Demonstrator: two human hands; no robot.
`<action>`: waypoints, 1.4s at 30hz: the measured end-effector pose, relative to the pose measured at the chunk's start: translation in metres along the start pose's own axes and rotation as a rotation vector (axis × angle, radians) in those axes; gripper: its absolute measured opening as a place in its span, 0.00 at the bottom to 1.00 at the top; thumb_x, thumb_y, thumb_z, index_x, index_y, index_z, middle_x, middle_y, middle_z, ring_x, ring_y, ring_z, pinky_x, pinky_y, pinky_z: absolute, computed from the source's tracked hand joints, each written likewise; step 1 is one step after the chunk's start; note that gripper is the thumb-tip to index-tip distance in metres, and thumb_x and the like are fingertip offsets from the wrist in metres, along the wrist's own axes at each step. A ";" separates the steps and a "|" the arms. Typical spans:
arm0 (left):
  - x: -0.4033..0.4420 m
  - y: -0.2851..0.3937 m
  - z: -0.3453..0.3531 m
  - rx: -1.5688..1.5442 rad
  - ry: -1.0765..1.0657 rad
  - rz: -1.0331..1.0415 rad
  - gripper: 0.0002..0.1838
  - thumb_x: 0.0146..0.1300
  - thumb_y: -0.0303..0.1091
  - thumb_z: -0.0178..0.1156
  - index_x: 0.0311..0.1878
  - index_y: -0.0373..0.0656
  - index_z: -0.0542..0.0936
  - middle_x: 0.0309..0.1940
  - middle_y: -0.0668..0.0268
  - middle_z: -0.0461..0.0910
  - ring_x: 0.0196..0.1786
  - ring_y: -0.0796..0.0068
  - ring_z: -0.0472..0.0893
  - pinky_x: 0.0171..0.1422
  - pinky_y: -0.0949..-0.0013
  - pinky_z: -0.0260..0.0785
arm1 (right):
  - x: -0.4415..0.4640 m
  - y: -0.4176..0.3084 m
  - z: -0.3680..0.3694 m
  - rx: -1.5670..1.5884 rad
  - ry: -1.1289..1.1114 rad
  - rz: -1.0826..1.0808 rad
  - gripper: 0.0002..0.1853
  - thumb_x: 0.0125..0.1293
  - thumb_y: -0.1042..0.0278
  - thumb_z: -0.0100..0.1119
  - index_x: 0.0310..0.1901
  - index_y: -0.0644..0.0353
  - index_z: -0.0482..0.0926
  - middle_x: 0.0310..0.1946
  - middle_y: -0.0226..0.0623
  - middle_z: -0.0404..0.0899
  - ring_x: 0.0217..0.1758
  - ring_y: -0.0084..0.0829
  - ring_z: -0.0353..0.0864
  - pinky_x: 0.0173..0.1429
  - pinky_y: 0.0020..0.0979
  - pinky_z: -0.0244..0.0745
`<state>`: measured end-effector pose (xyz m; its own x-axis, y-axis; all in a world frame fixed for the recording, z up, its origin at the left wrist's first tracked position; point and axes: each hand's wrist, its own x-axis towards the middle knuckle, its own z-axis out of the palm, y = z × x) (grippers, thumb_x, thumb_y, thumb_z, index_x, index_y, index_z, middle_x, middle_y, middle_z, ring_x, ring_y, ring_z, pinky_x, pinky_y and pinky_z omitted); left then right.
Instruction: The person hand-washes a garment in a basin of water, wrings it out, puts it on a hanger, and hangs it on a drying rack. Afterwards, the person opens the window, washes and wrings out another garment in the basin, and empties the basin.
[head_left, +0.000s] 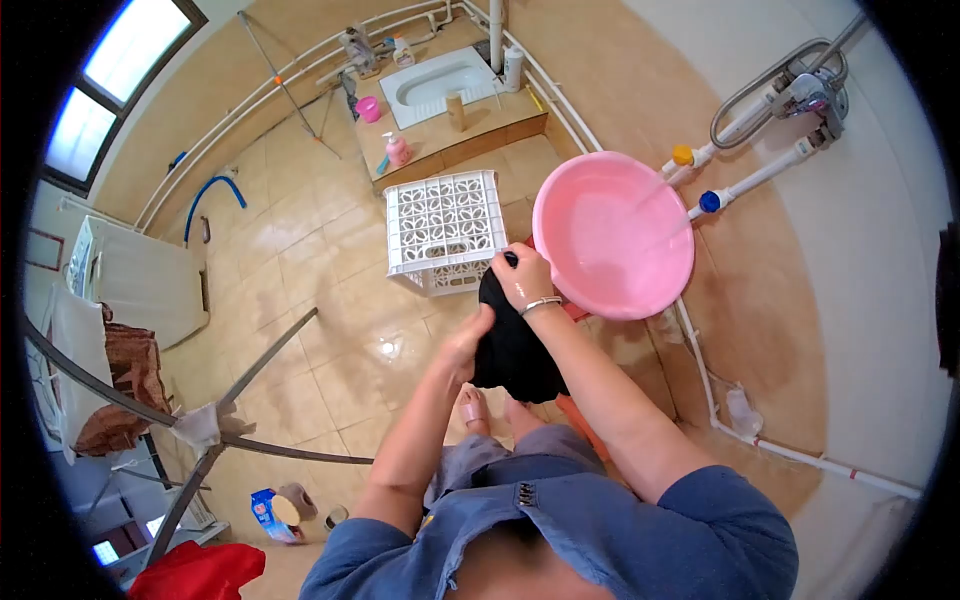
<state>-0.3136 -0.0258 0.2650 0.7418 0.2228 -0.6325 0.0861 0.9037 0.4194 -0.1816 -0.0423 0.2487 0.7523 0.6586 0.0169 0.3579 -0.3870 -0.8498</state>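
Note:
A black cloth (515, 345), perhaps a garment, hangs bunched between my two hands in front of my body. My right hand (522, 278), with a bracelet at the wrist, grips its upper end. Lower down on the left side, my left hand (468, 340) holds the cloth's edge, its fingers partly hidden behind the fabric. Just right of my right hand stands a pink basin (560, 180) with some water in it. Directly ahead is a white plastic crate (445, 225) with a patterned lattice, close to the basin.
A shower mixer and pipes (800, 95) run along the right wall. Behind the crate, a raised tiled step holds a squat toilet (440, 85) and several bottles. Dark metal bars (270, 355) cross the left side, near a white washing machine (140, 280). A blue packet (275, 515) lies on the floor.

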 end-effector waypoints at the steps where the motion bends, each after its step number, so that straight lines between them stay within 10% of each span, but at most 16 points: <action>1: -0.002 0.002 0.001 0.234 0.112 0.030 0.30 0.49 0.38 0.59 0.54 0.33 0.62 0.45 0.56 0.71 0.46 0.66 0.72 0.51 0.66 0.64 | -0.001 -0.005 0.001 -0.038 -0.063 -0.013 0.15 0.49 0.58 0.52 0.29 0.63 0.76 0.30 0.51 0.75 0.33 0.49 0.74 0.39 0.39 0.70; 4: -0.016 0.015 -0.002 0.270 0.033 0.032 0.30 0.46 0.35 0.60 0.52 0.35 0.63 0.42 0.57 0.72 0.41 0.68 0.74 0.47 0.67 0.67 | -0.001 -0.030 -0.017 -0.027 -0.287 0.075 0.15 0.52 0.59 0.53 0.34 0.65 0.77 0.29 0.46 0.77 0.38 0.38 0.76 0.43 0.30 0.68; 7: -0.028 0.021 -0.015 0.238 -0.040 0.048 0.28 0.46 0.37 0.57 0.51 0.35 0.65 0.39 0.56 0.74 0.39 0.63 0.75 0.46 0.63 0.69 | 0.003 -0.038 -0.038 0.723 -0.883 0.073 0.23 0.56 0.51 0.52 0.45 0.63 0.72 0.51 0.33 0.68 0.55 0.24 0.64 0.58 0.26 0.55; 12: -0.053 0.026 -0.004 -0.005 -0.355 -0.023 0.30 0.42 0.38 0.60 0.50 0.35 0.65 0.36 0.54 0.73 0.37 0.63 0.75 0.43 0.64 0.69 | -0.005 -0.053 -0.035 1.235 -1.106 -0.013 0.18 0.52 0.56 0.58 0.36 0.64 0.75 0.50 0.47 0.67 0.52 0.35 0.68 0.56 0.33 0.60; 16: -0.063 0.025 0.005 0.387 -0.275 -0.008 0.29 0.39 0.34 0.64 0.47 0.36 0.67 0.35 0.60 0.72 0.36 0.69 0.74 0.41 0.67 0.69 | -0.021 -0.068 -0.035 0.771 -0.913 -0.025 0.10 0.51 0.66 0.57 0.19 0.64 0.76 0.24 0.38 0.76 0.31 0.27 0.74 0.41 0.27 0.68; 28: -0.052 -0.007 -0.019 0.723 0.058 0.279 0.23 0.36 0.35 0.65 0.37 0.34 0.72 0.31 0.64 0.75 0.34 0.74 0.75 0.39 0.71 0.68 | -0.065 -0.067 0.001 -0.057 -0.278 -0.123 0.16 0.46 0.55 0.55 0.17 0.62 0.75 0.15 0.45 0.72 0.19 0.40 0.73 0.29 0.34 0.68; 31: -0.049 -0.004 -0.019 0.870 0.186 0.471 0.24 0.36 0.35 0.65 0.38 0.33 0.72 0.32 0.62 0.76 0.35 0.74 0.75 0.39 0.71 0.68 | -0.065 -0.067 0.003 0.220 -0.297 -0.061 0.18 0.48 0.52 0.55 0.18 0.61 0.76 0.21 0.44 0.75 0.25 0.39 0.74 0.33 0.32 0.68; 33: -0.060 0.005 -0.005 0.863 0.302 0.487 0.24 0.36 0.34 0.64 0.40 0.34 0.72 0.31 0.63 0.76 0.35 0.74 0.75 0.39 0.70 0.68 | -0.070 -0.071 -0.004 0.335 -0.148 -0.136 0.20 0.52 0.54 0.57 0.39 0.61 0.71 0.36 0.39 0.73 0.39 0.32 0.73 0.44 0.30 0.66; 37: -0.048 0.023 -0.014 0.211 0.261 0.658 0.19 0.43 0.30 0.62 0.41 0.36 0.72 0.32 0.65 0.74 0.32 0.74 0.73 0.39 0.72 0.67 | -0.091 -0.019 -0.010 0.880 -0.115 0.155 0.23 0.54 0.63 0.58 0.48 0.60 0.61 0.38 0.39 0.69 0.42 0.25 0.68 0.45 0.24 0.66; 42: -0.053 0.039 0.007 -0.247 0.313 0.688 0.19 0.48 0.42 0.58 0.39 0.38 0.72 0.36 0.62 0.75 0.39 0.63 0.75 0.49 0.63 0.66 | -0.153 0.031 0.005 0.978 -0.331 0.673 0.25 0.56 0.51 0.52 0.53 0.46 0.58 0.46 0.31 0.65 0.45 0.24 0.67 0.45 0.39 0.66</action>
<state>-0.3449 -0.0047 0.3194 0.3509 0.8196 -0.4529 -0.5006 0.5729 0.6490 -0.2885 -0.1518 0.2169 0.3995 0.7018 -0.5899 -0.7186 -0.1598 -0.6768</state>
